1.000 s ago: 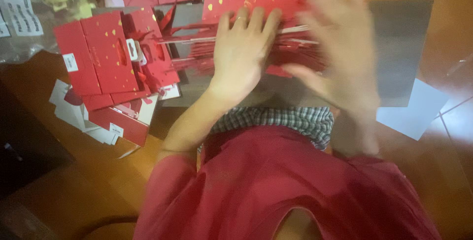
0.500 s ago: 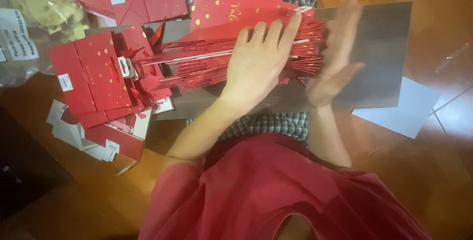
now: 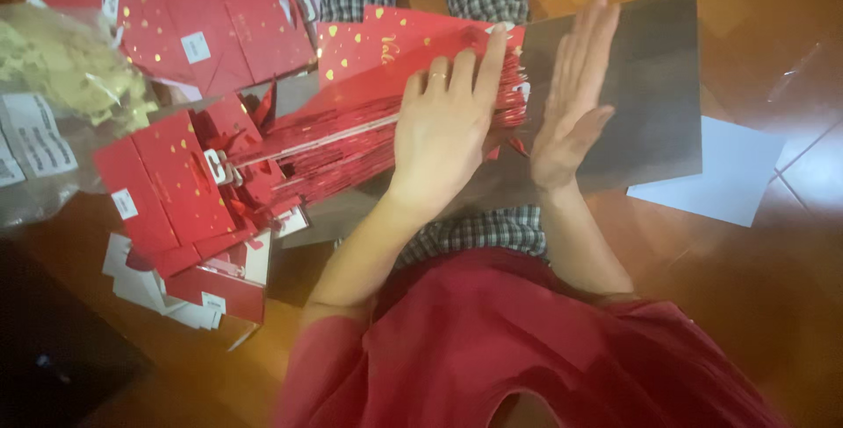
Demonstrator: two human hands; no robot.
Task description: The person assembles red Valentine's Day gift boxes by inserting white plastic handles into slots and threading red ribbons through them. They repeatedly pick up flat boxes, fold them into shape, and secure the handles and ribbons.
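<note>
Right hand [image 3: 571,103] shifted off stack [image 3: 369,138] edge; left hand [image 3: 443,125] flat atop.

Warm wooden floor, dimly lit

Glossy reddish-brown floorboards [image 3: 755,305] catch soft light at the right; a dark shadowed patch [image 3: 53,349] fills the lower left corner.

Your left hand [image 3: 443,134] lies flat, fingers spread, on a stack of flattened red paper bags [image 3: 369,143] (gold hearts dot the top one). Your right hand [image 3: 571,99] stands on edge, palm against the stack's end, over a grey board [image 3: 650,86]. More red bags [image 3: 167,187] lie heaped to the left, beside a clear plastic bag [image 3: 61,86]. A pale blue sheet [image 3: 720,173] rests on the wooden floor [image 3: 773,305].
</note>
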